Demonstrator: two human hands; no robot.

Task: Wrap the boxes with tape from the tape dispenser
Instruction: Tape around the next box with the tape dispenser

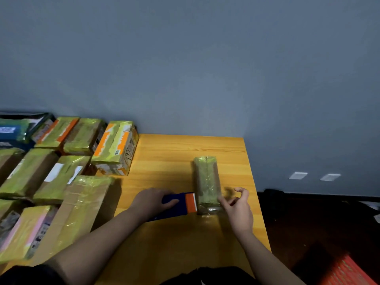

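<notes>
A narrow box [206, 179] covered in shiny yellow-green tape lies lengthwise on the wooden table [168, 161]. My left hand [153, 200] grips the dark blue tape dispenser [176, 204], whose orange toothed end touches the box's near left side. My right hand [238, 210] is at the box's near right corner, index finger against the box, the other fingers loosely curled above it. Clear tape shows at the box's near end.
Several taped boxes [67, 171] crowd the left part of the table, the nearest a large one [82, 208] beside my left forearm. The table's right edge runs just past my right hand, with dark floor and an orange object [347, 272] beyond. A grey wall stands behind.
</notes>
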